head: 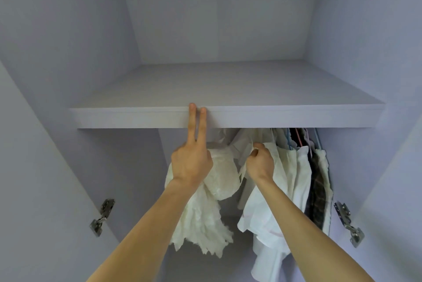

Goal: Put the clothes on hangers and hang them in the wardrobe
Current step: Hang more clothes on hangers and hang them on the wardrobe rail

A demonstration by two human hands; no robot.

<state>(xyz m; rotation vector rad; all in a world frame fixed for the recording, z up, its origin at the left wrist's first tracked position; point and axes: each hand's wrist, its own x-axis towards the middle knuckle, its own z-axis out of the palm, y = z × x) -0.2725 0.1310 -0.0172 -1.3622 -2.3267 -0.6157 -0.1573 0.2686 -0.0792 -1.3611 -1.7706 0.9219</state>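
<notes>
My left hand point(190, 160) reaches up under the wardrobe shelf point(137, 118). Its index and middle fingers lie straight against the shelf's front edge, while its other fingers curl out of sight behind a fluffy cream garment point(205, 220) that hangs from below the hand. My right hand point(260, 163) is a fist just to the right and pinches the top of a white garment point(262, 217), which drapes down past my forearm. Any hanger and the rail are hidden behind the shelf and the cloth.
Several garments point(303, 167) hang packed at the right under the shelf, among them white ones and a dark checked one point(318, 192). The upper compartment stands above the shelf. Door hinges sit at the left point(101, 216) and right point(349, 222) of the opening.
</notes>
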